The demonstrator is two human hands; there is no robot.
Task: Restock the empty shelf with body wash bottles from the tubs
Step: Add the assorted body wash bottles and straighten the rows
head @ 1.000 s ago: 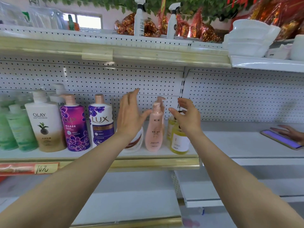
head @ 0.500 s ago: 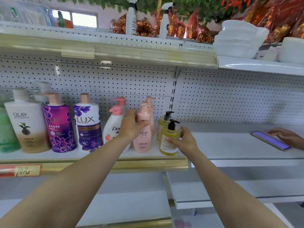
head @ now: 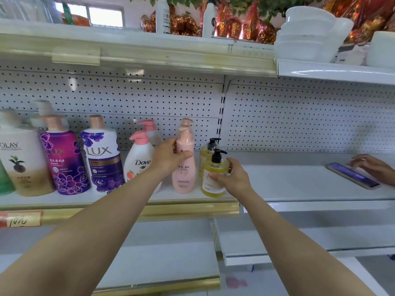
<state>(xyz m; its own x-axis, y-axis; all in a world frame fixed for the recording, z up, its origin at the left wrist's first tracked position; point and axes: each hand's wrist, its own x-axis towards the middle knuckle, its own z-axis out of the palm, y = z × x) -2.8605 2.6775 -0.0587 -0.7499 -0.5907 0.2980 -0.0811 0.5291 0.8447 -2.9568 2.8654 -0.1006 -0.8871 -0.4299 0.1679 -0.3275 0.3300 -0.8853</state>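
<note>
A row of body wash bottles stands on the gold-edged shelf (head: 181,207): an Olay bottle (head: 23,161), two purple Lux bottles (head: 64,159) (head: 102,157), a white Dove bottle (head: 140,159), a pink pump bottle (head: 185,165) and a yellow pump bottle (head: 213,174) with a second one behind it. My left hand (head: 168,155) grips the pink bottle around its middle. My right hand (head: 233,178) holds the front yellow bottle at its side. Both bottles stand upright on the shelf.
To the right, a white shelf (head: 299,180) holds a phone (head: 352,175) with another person's hand (head: 373,166) on it. Spray bottles, foil-wrapped goods and stacked white bowls (head: 307,33) sit on the top shelf. Lower shelves stick out below.
My hands came down from in front of the pegboard onto the bottles. The left hand now wraps the pink bottle and the right hand wraps the yellow one. The view has drawn closer.
</note>
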